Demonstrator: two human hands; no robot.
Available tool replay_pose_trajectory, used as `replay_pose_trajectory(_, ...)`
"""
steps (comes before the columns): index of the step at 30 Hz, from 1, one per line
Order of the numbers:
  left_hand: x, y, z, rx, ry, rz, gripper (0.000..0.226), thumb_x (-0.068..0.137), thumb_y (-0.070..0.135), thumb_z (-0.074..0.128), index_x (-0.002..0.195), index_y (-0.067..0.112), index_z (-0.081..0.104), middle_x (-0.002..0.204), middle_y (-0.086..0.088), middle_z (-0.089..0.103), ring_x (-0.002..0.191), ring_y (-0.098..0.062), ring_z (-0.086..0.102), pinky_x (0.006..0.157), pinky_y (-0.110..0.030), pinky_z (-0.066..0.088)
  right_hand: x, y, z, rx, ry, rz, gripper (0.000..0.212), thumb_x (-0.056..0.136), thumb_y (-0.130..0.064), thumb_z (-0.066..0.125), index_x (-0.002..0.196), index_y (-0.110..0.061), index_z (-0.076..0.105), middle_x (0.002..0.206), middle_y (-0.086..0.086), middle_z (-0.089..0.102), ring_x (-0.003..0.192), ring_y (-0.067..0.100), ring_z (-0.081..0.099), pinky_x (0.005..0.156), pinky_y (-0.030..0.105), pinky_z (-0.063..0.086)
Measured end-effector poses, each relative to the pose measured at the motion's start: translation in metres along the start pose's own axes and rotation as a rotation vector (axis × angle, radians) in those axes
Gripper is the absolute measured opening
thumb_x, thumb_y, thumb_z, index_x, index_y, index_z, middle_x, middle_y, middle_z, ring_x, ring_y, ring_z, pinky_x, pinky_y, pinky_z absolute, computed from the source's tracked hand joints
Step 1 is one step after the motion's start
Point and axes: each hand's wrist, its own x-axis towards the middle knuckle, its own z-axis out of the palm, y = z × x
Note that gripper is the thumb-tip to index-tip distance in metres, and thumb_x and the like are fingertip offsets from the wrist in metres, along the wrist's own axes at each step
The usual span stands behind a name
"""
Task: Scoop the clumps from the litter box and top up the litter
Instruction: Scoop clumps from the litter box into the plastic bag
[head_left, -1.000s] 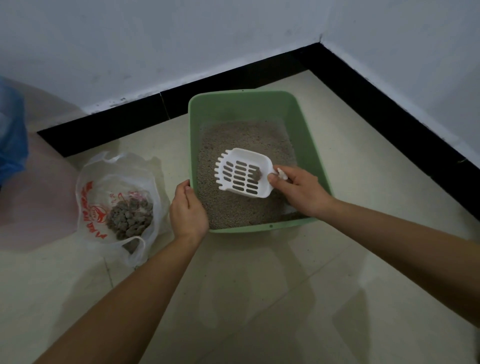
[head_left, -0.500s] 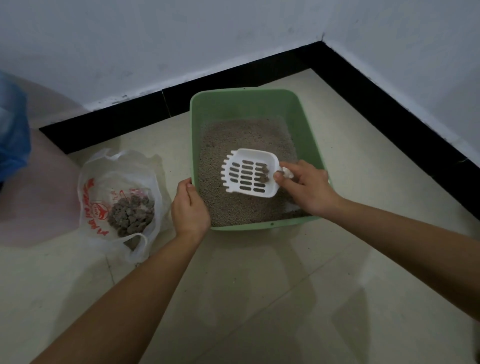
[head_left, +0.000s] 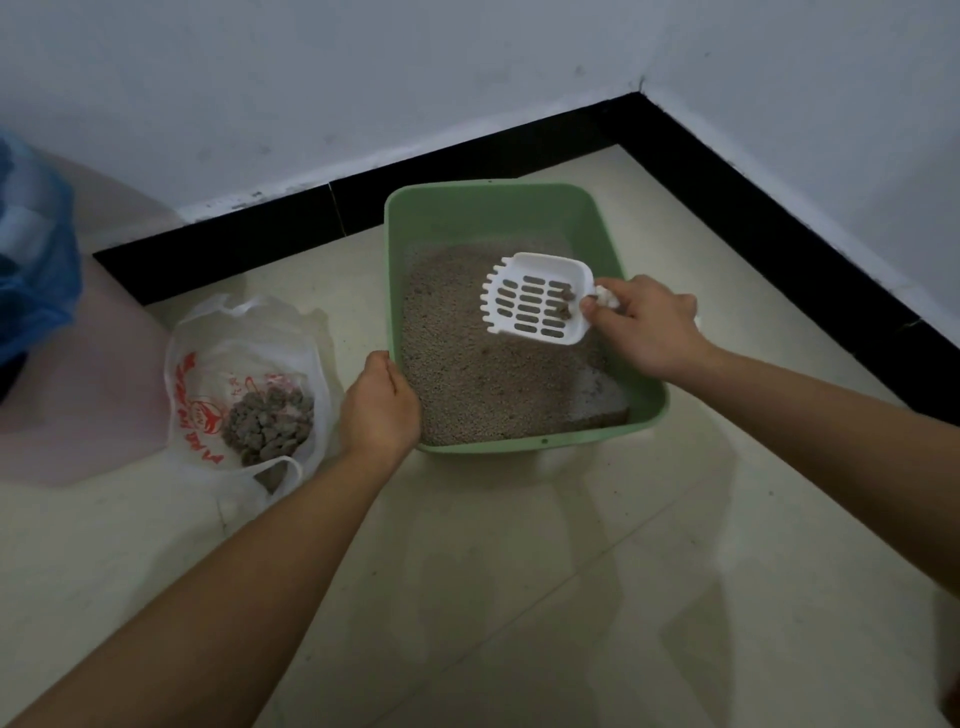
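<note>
A green litter box (head_left: 644, 415) stands on the tiled floor in a room corner, partly filled with grey-brown litter (head_left: 467, 379). My right hand (head_left: 644, 327) grips the handle of a white slotted scoop (head_left: 535, 301) held above the litter, tilted up. A couple of small dark clumps (head_left: 565, 304) lie in the scoop near the handle. My left hand (head_left: 379, 405) holds the box's near-left rim. A white plastic bag (head_left: 218, 364) with red print lies open to the left, holding several grey clumps (head_left: 267, 423).
A blue bag (head_left: 36, 249) sits at the far left edge above a pinkish surface (head_left: 88, 395). Black skirting (head_left: 753, 208) runs along both white walls behind and to the right of the box. Pale floor tiles stretch toward me.
The scoop has risen and shifted to the right over the litter, with my right hand. The clumps now sit by the handle end. My left hand stays on the rim.
</note>
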Motion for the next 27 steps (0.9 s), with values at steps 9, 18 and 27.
replay_pose_trajectory(9, -0.015, -0.054, -0.108, 0.453, 0.174, 0.539, 0.040, 0.093, 0.039, 0.039, 0.106, 0.011, 0.065, 0.096, -0.007, 0.065, 0.091, -0.032, 0.055, 0.078, -0.043, 0.045, 0.005, -0.084, 0.010, -0.005, -0.085, -0.088, 0.035, 0.101, -0.048, 0.040, 0.115, -0.033, 0.068, 0.092, 0.000, 0.068, 0.102, 0.026, 0.058, 0.093, 0.038, 0.022)
replay_pose_trajectory(18, -0.028, -0.132, -0.142, 0.643, 0.060, 0.762, 0.026, 0.088, 0.028, 0.052, 0.065, 0.015, 0.052, 0.057, -0.008, 0.056, 0.056, -0.030, 0.051, 0.060, -0.034, 0.035, 0.004, -0.237, 0.045, -0.398, -0.179, -0.423, 0.037, 0.097, -0.049, 0.039, 0.113, -0.026, 0.063, 0.107, 0.006, 0.062, 0.105, 0.026, 0.056, 0.102, 0.047, 0.028)
replay_pose_trajectory(27, -0.028, -0.142, -0.143, 0.600, -0.007, 0.762, 0.023, 0.086, 0.025, 0.051, 0.066, 0.015, 0.050, 0.057, -0.006, 0.054, 0.056, -0.027, 0.047, 0.057, -0.033, 0.033, -0.007, -0.269, 0.087, -1.160, 0.285, -1.127, 0.032, 0.089, -0.011, 0.042, 0.110, -0.006, 0.064, 0.091, 0.006, 0.055, 0.091, 0.026, 0.053, 0.094, 0.041, 0.031)
